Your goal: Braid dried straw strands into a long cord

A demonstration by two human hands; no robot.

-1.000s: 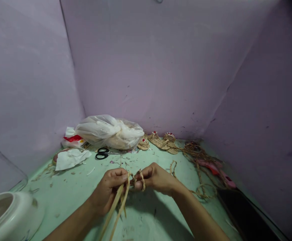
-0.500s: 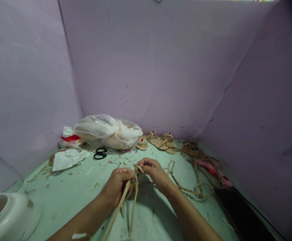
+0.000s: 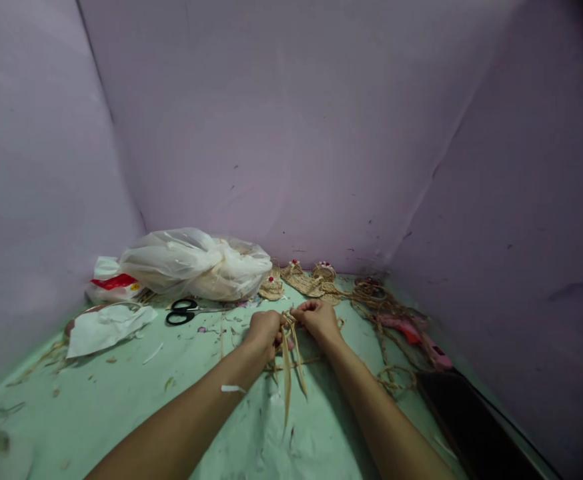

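My left hand (image 3: 266, 332) is closed on a small bunch of tan, dried plant-fibre strips (image 3: 286, 373), pinching it near its top. Close on the right, my right hand (image 3: 319, 320) pinches the upper end of the same bunch between thumb and fingers. Two flat strip ends dangle between the hands toward me. A strand of braided fibre cord (image 3: 299, 363) runs sideways below the hands. Exactly how the strips cross between my fingertips is too small to make out.
Behind the hands lie black-handled scissors (image 3: 181, 313), a knotted white plastic bag (image 3: 191, 263) and small woven pieces with red beads (image 3: 301, 280). Tangled braided cord (image 3: 386, 303), a pink tool (image 3: 436, 350) and a dark flat object (image 3: 476, 420) occupy the right. White paper (image 3: 109, 327) lies left.
Both hands have moved forward and rightward over the table, still holding the strips. The long strip that reached toward the bottom edge now hangs shorter between them. The view has shifted a little right.
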